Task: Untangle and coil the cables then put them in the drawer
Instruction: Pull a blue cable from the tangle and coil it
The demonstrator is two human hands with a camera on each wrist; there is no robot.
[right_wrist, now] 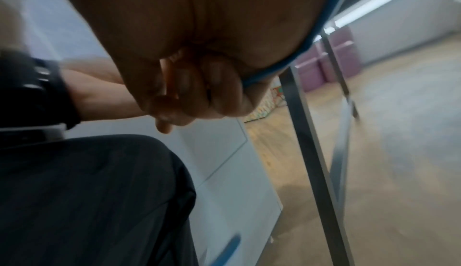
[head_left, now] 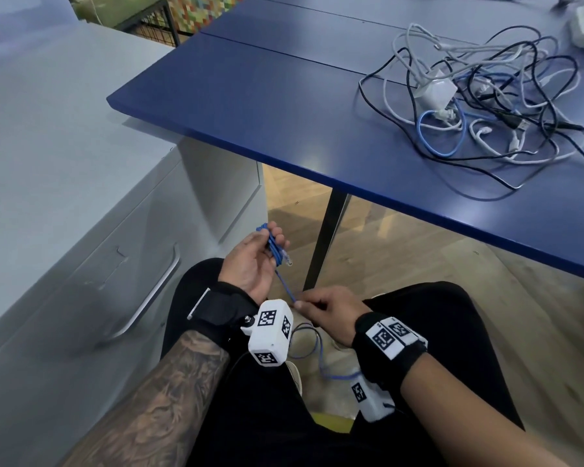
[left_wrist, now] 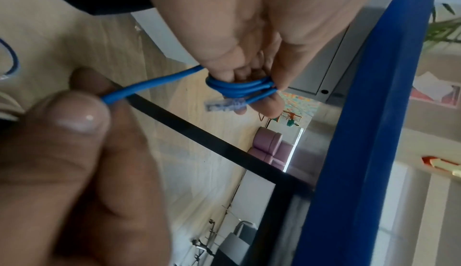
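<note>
So the biggest thing here is the grey cabinet (head_left: 64, 183) on the left, with a drawer (head_left: 91, 274) whose curved metal handle (head_left: 149, 294) sits right by the person's left knee; the drawer looks closed. Next to it is the blue counter (head_left: 284, 106), and on its far right side there's a messy tangle of cables (head_left: 479, 106), black, white and light blue all looped through each other, with a white charger block (head_left: 434, 91) stuck in the middle of it. Below the counter edge the person sits in black trousers over a wood floor. The left hand (head_left: 253, 261) is palm up, and its grip has several turns of a blue cable (head_left: 273, 251) wrapped round the fingers, thumb pinning the loops, with a clear plug (left_wrist: 224, 105) poking out of the bundle. From there the blue cable runs tight down to the right hand (head_left: 327, 315), whose grip is a pinch between thumb and fingertips (left_wrist: 82, 116) on the strand, the other fingers curled in. The loose rest of the cable hangs in loops between the knees toward the floor.
</note>
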